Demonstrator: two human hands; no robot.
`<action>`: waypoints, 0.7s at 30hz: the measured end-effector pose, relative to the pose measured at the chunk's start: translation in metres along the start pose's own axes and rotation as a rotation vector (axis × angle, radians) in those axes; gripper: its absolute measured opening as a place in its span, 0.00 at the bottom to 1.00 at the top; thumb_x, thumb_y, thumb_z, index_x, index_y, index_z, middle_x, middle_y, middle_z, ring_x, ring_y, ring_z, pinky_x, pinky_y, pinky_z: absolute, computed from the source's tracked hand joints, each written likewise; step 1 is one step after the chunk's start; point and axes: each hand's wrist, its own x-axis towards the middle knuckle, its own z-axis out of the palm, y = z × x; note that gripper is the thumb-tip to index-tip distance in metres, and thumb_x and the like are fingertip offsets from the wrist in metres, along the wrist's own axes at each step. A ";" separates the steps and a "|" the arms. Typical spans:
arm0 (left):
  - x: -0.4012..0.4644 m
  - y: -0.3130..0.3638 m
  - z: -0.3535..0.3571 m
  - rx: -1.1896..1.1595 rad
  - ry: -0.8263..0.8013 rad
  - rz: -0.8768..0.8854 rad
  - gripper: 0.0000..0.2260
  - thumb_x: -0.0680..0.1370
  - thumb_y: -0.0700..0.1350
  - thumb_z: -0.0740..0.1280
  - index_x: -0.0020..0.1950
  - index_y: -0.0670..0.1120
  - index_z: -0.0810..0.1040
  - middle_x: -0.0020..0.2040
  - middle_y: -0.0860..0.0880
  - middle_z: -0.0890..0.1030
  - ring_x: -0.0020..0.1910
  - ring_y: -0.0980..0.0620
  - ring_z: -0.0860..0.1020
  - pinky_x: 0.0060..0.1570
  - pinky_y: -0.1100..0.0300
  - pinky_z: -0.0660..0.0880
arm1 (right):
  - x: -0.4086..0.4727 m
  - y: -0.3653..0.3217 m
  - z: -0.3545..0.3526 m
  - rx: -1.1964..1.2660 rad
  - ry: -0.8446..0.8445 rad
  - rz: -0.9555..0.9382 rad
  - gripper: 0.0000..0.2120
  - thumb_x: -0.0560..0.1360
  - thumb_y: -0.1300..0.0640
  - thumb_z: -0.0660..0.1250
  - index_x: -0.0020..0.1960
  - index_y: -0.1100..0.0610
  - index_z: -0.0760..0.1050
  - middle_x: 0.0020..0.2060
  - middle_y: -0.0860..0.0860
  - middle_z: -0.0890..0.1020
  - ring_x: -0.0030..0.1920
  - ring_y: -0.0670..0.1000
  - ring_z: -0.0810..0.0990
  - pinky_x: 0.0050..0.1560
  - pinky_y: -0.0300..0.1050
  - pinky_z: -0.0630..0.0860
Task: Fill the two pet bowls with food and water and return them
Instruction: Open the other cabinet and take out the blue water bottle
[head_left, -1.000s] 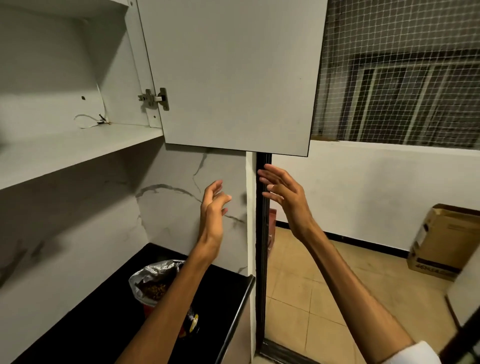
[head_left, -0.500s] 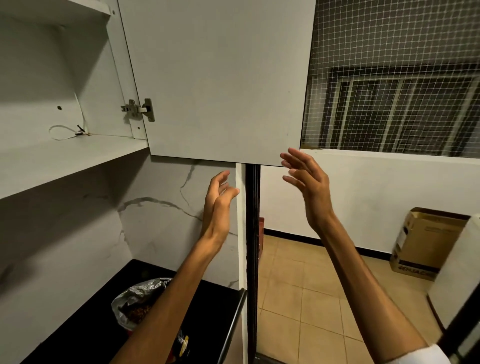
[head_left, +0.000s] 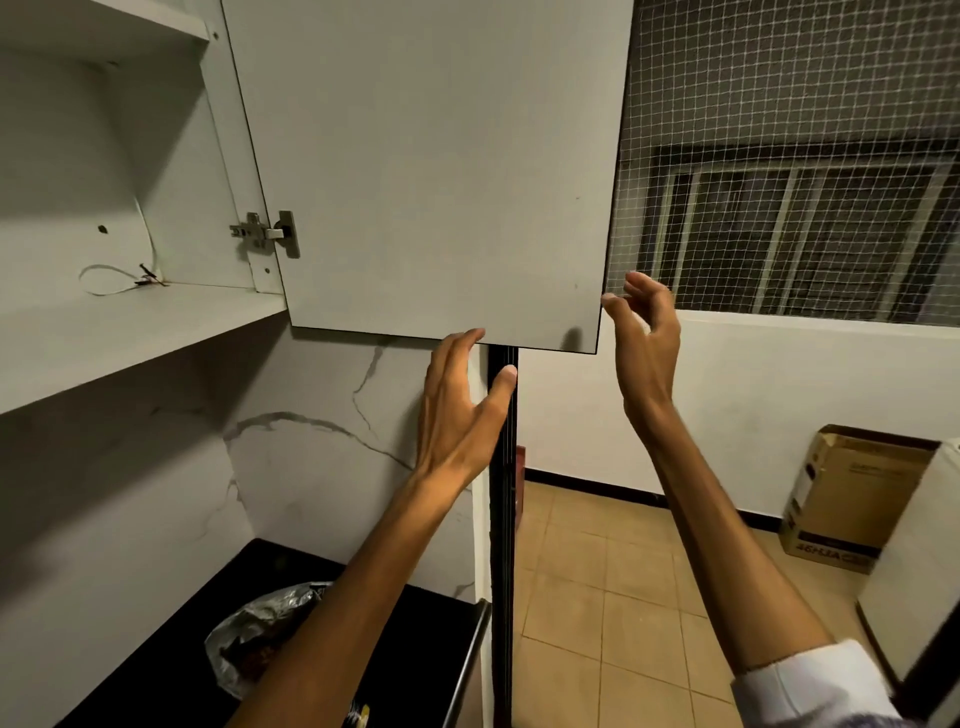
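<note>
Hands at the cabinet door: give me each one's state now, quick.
Left hand: open, fingertips at the cabinet door's bottom edge, holding nothing.
Right hand: open, fingers loosely curled by the door's corner, gripping nothing.

Black counter and open cabinet shelf

On the black countertop (head_left: 426, 618) at seven o'clock sits an open foil bag (head_left: 260, 631), seemingly of kibble; a looped white wire (head_left: 111, 278) lies on the shelf (head_left: 130, 332) at ten.

cabinet door (head_left: 431, 171) open | cardboard box (head_left: 852, 499) on floor | netted window (head_left: 800, 156)

Two hands (head_left: 457, 410), one cabinet door (head_left: 431, 171), one food bag (head_left: 254, 639), one cardboard box (head_left: 852, 499).
</note>
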 end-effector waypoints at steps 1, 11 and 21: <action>0.002 0.001 0.002 0.037 -0.009 0.017 0.27 0.79 0.57 0.65 0.77 0.52 0.69 0.77 0.54 0.67 0.73 0.56 0.67 0.71 0.48 0.72 | 0.004 0.002 0.002 -0.004 -0.014 0.010 0.22 0.80 0.52 0.70 0.72 0.54 0.74 0.62 0.46 0.81 0.64 0.42 0.78 0.58 0.36 0.76; 0.017 -0.001 0.021 0.277 -0.049 0.082 0.30 0.82 0.56 0.66 0.83 0.54 0.60 0.84 0.50 0.55 0.82 0.51 0.56 0.79 0.45 0.61 | 0.020 0.010 0.013 0.022 -0.084 0.028 0.20 0.82 0.56 0.69 0.72 0.54 0.73 0.59 0.57 0.82 0.64 0.53 0.80 0.69 0.49 0.77; 0.022 0.001 0.031 0.277 -0.040 0.065 0.32 0.82 0.57 0.66 0.83 0.56 0.58 0.85 0.51 0.53 0.83 0.50 0.55 0.79 0.45 0.61 | 0.026 0.015 0.006 -0.010 -0.135 -0.061 0.20 0.83 0.56 0.69 0.73 0.54 0.73 0.45 0.53 0.81 0.52 0.49 0.82 0.51 0.33 0.79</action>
